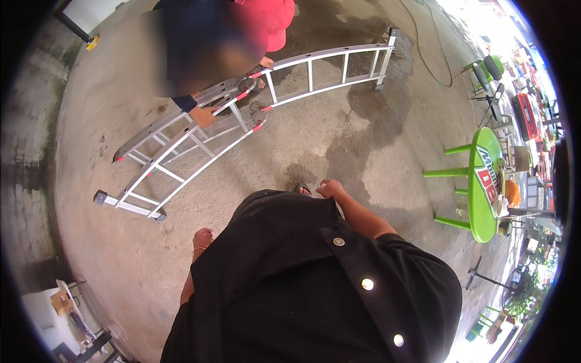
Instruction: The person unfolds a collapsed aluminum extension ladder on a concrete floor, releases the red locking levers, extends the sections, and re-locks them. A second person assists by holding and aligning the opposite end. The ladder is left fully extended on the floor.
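Observation:
Both my arms hang beside my black buttoned shirt, away from everything else. My left hand (203,238), with a thin band at the wrist, is loosely curled and shows nothing in it. Out to the right, my right hand (329,187) also has its fingers curled in, holding nothing that I can see. Ahead of me a silver folding ladder (162,171) with red-marked hinges rests on the concrete floor, bent at its joints. Another person in dark clothing and a red cap (275,21) leans over it, one hand (204,115) gripping a rail and the other near a hinge.
A green oval table (484,199) lies toward the right, with small items on it. Beyond are green and black chairs (489,69) and a standing fan (513,284). A hose (445,81) trails over the partly wet floor. A wall (30,163) runs along the left.

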Motion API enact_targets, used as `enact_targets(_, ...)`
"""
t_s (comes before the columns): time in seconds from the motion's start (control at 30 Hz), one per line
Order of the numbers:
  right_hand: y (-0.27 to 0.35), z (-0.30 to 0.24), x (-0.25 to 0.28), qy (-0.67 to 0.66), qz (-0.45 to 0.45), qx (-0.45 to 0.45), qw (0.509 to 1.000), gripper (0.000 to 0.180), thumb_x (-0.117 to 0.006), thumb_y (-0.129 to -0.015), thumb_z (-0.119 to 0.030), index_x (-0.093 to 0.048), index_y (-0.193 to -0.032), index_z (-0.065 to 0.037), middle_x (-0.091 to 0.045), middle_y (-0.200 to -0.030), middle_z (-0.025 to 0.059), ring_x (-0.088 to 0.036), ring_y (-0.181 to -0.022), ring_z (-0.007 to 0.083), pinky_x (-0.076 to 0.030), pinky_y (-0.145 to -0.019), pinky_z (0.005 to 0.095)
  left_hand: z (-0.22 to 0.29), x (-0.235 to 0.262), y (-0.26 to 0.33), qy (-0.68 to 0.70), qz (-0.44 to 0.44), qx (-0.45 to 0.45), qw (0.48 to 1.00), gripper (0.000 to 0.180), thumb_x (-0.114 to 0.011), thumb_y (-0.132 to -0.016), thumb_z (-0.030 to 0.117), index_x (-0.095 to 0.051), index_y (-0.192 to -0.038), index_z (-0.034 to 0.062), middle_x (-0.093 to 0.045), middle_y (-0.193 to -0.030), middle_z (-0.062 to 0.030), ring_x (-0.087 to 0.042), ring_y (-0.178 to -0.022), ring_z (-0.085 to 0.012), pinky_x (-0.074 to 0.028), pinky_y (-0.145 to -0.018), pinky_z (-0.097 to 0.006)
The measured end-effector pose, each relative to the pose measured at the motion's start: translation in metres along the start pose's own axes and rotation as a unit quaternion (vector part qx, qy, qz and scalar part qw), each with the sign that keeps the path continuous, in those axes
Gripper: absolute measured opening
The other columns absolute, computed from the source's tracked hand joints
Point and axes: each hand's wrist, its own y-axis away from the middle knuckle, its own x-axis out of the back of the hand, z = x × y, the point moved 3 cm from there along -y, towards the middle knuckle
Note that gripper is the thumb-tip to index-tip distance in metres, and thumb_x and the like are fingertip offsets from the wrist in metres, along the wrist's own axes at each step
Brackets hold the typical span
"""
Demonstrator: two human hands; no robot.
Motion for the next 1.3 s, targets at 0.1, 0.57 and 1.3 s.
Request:
enact_targets(0.1, -0.016, 0.025, 0.021, -0.006, -0.014, 0.015, 1.0, 0.056, -0.074, -0.079, -0.05, -0.075, -0.118, -0.01, -0.073, -0.122, 0.0161, -0.067, -0.117, 0.0337, -0.053, -0.101, 0.0413, 0.028, -0.021, 0.017, 0.02, 0.006, -0.011, 1.0, 0.022, -0.062, -0.087, 0.018, -0.08, -0.098, 0.0108, -0.078, -0.091, -0.0127, -0.076, -0.086, -0.026, -0.059, -0.08, -0.038)
enact_targets(0.57, -0.056, 0.165, 0.03, -0.05, -0.008, -0.049, 0.998, 0.054, -0.075, -0.083, -0.05, -0.074, -0.118, -0.009, -0.073, -0.121, 0.0157, -0.069, -0.113, 0.0334, -0.056, -0.094, 0.0432, 0.143, -0.043, 0.034, 0.085, 0.062, -0.082, 0.991, 0.023, -0.06, -0.092, 0.018, -0.077, -0.105, 0.008, -0.075, -0.078, -0.0122, -0.074, -0.074, -0.0232, -0.058, -0.074, -0.038)
enact_targets(1.3, -0.052, 0.072, 0.033, -0.035, 0.02, 0.032, 0.999, 0.057, -0.072, -0.084, -0.05, -0.073, -0.121, -0.008, -0.071, -0.125, 0.0171, -0.065, -0.121, 0.0348, -0.051, -0.104, 0.0415, 0.103, -0.003, 0.021, 0.088, 0.022, -0.078, 0.993, 0.02, -0.06, -0.089, 0.012, -0.076, -0.099, 0.0039, -0.075, -0.083, -0.0114, -0.073, -0.067, -0.0198, -0.058, -0.065, -0.036)
